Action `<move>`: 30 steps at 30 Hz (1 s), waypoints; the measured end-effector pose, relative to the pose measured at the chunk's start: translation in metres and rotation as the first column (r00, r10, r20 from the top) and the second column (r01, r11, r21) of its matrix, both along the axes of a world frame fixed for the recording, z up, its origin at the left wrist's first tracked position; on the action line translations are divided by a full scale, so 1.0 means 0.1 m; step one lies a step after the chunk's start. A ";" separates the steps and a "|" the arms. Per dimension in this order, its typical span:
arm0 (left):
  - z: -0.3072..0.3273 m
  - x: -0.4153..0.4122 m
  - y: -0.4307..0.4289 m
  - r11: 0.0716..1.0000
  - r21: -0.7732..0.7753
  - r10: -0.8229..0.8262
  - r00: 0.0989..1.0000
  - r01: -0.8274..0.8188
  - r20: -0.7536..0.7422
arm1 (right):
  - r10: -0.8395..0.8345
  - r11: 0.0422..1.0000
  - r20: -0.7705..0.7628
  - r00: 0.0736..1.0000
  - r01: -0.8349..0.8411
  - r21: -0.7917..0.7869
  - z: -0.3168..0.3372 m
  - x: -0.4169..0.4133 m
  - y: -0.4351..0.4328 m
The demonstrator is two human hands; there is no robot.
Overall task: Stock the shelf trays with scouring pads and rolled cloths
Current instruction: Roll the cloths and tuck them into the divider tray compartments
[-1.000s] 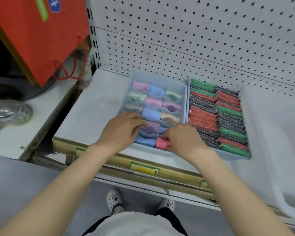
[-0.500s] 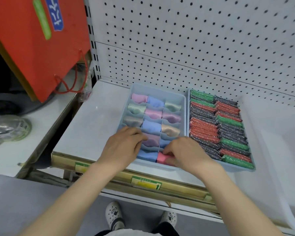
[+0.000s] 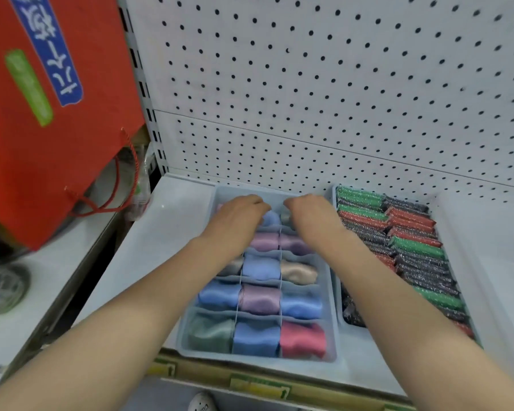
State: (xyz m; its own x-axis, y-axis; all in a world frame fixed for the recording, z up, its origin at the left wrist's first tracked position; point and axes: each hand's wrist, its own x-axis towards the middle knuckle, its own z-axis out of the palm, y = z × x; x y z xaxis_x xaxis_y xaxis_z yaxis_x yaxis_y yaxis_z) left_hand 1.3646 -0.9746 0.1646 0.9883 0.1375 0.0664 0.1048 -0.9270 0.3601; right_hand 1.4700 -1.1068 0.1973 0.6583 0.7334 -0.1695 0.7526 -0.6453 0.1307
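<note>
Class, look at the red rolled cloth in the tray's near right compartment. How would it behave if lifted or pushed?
Probably soft and floppy: the red cloth bulges and creases in its compartment. It may unroll once lifted, since the tray walls seem to hold its shape. Its sheen hints at slipperiness.

Single head-worn wide-angle view, above the shelf (image 3: 166,232) front edge, facing forward and steeply down toward the pegboard (image 3: 309,99) back wall, close over the divided tray (image 3: 258,359), straight lines bowed near the frame edges

Bare forearms (image 3: 125,318), white perforated shoe (image 3: 200,404)
</note>
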 end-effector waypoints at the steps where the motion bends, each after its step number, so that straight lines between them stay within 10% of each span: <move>1: -0.04 0.13 0.02 1.000 0.029 0.006 0.997 -0.004 -0.072 | 0.013 0.999 0.014 1.000 -0.012 -0.046 -0.02 0.00 0.04; 14: -0.15 0.48 0.04 0.990 0.114 0.106 0.971 -0.083 -0.213 | -0.005 0.999 0.039 0.999 0.007 -0.044 -0.20 0.13 0.06; 19: -0.10 0.27 0.28 0.996 0.078 0.036 0.989 -0.048 0.145 | -0.002 0.952 -0.089 0.996 0.030 0.306 -0.13 0.18 -0.01; 30: -0.16 0.12 0.45 0.891 0.448 0.087 0.996 -0.075 -0.006 | 0.037 0.999 -0.150 0.988 -0.033 0.029 -0.15 0.18 0.35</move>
